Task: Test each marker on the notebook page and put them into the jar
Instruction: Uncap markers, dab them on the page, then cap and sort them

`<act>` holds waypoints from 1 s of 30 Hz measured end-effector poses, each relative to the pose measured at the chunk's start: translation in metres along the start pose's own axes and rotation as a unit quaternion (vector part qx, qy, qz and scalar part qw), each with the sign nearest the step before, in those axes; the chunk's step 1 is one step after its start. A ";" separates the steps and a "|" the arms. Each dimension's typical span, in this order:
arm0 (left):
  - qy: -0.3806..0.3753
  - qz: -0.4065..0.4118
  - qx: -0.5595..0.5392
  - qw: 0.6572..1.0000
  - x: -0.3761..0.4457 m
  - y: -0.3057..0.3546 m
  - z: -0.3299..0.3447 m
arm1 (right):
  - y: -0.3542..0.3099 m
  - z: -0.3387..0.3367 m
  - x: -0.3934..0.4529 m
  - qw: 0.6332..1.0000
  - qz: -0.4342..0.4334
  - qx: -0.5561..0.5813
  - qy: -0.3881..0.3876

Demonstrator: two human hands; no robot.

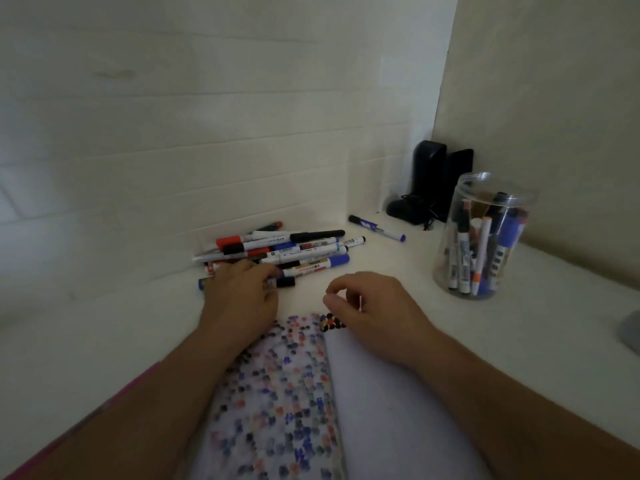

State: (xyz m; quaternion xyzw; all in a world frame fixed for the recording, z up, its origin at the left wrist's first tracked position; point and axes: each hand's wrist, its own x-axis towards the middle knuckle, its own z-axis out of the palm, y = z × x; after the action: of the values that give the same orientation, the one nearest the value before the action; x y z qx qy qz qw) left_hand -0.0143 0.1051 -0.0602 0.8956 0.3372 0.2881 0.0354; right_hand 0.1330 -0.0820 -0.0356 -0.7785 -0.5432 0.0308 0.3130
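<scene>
A pile of markers point(284, 249) with red, black and blue caps lies against the back wall. My left hand point(242, 292) lies over the pile's near edge and grips a black-capped marker point(282, 282). My right hand point(370, 306) hovers over the top of the open notebook point(381, 410), fingers loosely curled, holding nothing. The notebook's left page is covered with coloured test dabs; the right page is mostly blank, with a few marks at its top. A clear plastic jar point(485, 237) at the right holds several markers.
One loose blue marker point(377, 228) lies apart behind the pile. Two black speakers point(436, 181) stand in the back right corner. A grey object point(632, 329) shows at the right edge. White walls close the desk at back and right.
</scene>
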 end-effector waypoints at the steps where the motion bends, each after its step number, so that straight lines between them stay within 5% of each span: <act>1: -0.010 -0.002 -0.002 1.000 0.000 -0.001 0.002 | 0.004 -0.002 0.000 1.000 0.001 0.025 0.014; 11: -0.001 0.036 0.033 0.999 -0.003 0.015 -0.015 | 0.022 -0.003 0.000 0.992 0.045 0.113 -0.030; 15: 0.065 0.186 -0.087 0.977 -0.011 0.041 -0.038 | 0.020 -0.004 -0.001 0.987 0.047 0.155 0.000; 19: 0.001 0.320 -0.144 0.936 -0.022 0.056 -0.038 | 0.006 -0.016 -0.002 0.929 0.050 0.366 0.009; 23: -0.079 0.314 -0.188 0.927 -0.024 0.053 -0.035 | 0.001 -0.020 0.002 0.821 0.103 0.562 0.000; 30: -0.058 0.238 -0.211 0.946 -0.023 0.052 -0.033 | 0.019 -0.031 0.009 0.844 0.129 0.516 0.072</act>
State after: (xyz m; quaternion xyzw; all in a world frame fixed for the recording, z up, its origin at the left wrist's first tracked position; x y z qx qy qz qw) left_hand -0.0155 0.0463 -0.0311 0.9369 0.0431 0.3007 0.1732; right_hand 0.1643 -0.0930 -0.0177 -0.5677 -0.3191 0.2904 0.7011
